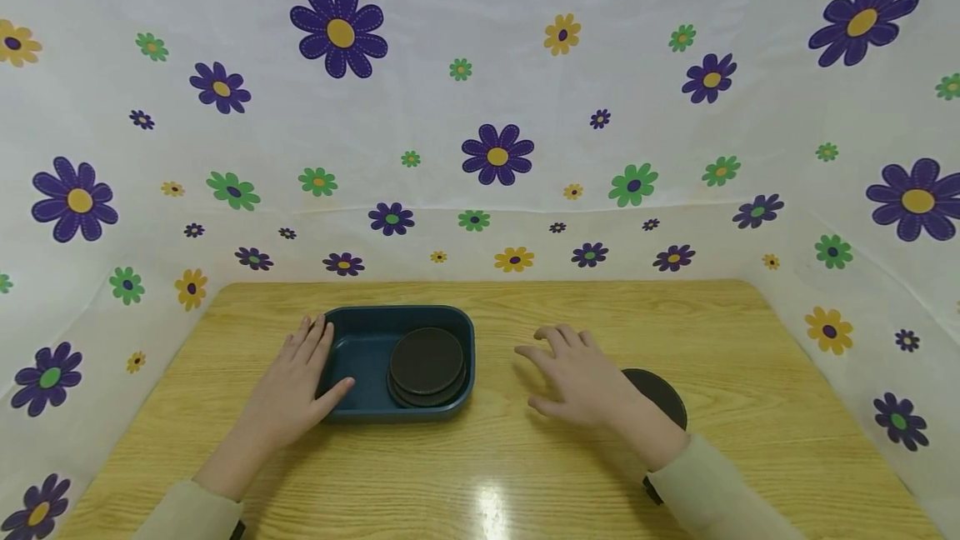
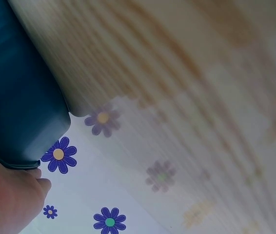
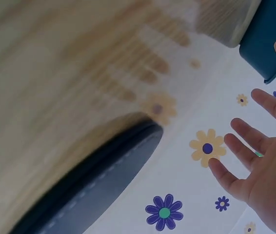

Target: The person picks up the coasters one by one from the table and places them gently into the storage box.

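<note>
A dark blue rectangular tray (image 1: 356, 357) lies on the table, left of centre. Inside its right half is a small stack of round black coasters (image 1: 427, 361) with stitched edges. My left hand (image 1: 296, 382) rests over the tray's left rim, fingers straight and thumb reaching inside. My right hand (image 1: 581, 377) hovers over the table to the right of the tray, fingers spread, holding nothing. Another round black coaster (image 1: 658, 394) lies under my right forearm, partly hidden by it; its stitched edge looms large in the right wrist view.
The glossy wooden table (image 1: 420, 482) mirrors the hands and wall. A white cloth with purple, yellow and green flowers (image 1: 495, 157) hangs behind the table and along both sides.
</note>
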Action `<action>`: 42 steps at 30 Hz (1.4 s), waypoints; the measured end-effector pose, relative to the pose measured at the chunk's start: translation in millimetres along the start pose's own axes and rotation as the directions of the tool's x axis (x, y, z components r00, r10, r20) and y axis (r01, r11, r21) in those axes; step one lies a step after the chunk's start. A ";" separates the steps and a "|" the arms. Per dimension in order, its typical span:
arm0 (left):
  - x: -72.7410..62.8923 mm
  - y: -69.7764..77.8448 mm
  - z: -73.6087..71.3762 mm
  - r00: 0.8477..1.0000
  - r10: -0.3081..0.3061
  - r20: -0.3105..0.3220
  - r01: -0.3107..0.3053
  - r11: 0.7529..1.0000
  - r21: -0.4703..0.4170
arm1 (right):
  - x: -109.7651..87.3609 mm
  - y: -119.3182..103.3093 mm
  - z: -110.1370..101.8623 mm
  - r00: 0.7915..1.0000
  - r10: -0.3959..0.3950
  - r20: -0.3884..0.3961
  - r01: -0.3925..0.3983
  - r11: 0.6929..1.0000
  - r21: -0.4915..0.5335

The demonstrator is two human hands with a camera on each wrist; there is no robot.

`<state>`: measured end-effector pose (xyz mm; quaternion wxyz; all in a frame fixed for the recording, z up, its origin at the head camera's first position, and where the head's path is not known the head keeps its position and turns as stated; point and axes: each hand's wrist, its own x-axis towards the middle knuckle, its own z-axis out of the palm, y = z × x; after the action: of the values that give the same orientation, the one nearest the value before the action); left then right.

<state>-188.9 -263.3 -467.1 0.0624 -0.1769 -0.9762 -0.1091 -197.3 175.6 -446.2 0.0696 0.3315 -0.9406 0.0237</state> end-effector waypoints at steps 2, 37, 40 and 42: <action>-0.1 -0.5 -0.1 1.000 -0.005 0.004 0.005 1.000 -0.001 | -4.2 1.5 0.2 1.000 0.006 0.006 -0.006 1.000 -0.011; 0.8 -1.0 -0.8 1.000 -0.003 0.017 0.004 1.000 -0.014 | -78.0 44.5 -2.6 0.989 0.141 0.032 -0.140 0.989 -0.044; 1.0 -1.0 -0.7 1.000 -0.004 0.020 0.005 1.000 -0.018 | -82.3 47.4 -2.5 0.987 0.155 0.043 -0.153 0.988 -0.032; 1.0 -1.0 -0.5 1.000 -0.005 0.020 0.006 1.000 -0.015 | -85.3 49.1 -2.2 0.985 0.166 0.055 -0.165 0.986 -0.014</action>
<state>-190.1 -264.0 -466.7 0.0510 -0.1757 -0.9764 -0.1147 -162.1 266.9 -456.4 0.0428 0.2522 -0.9666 0.0155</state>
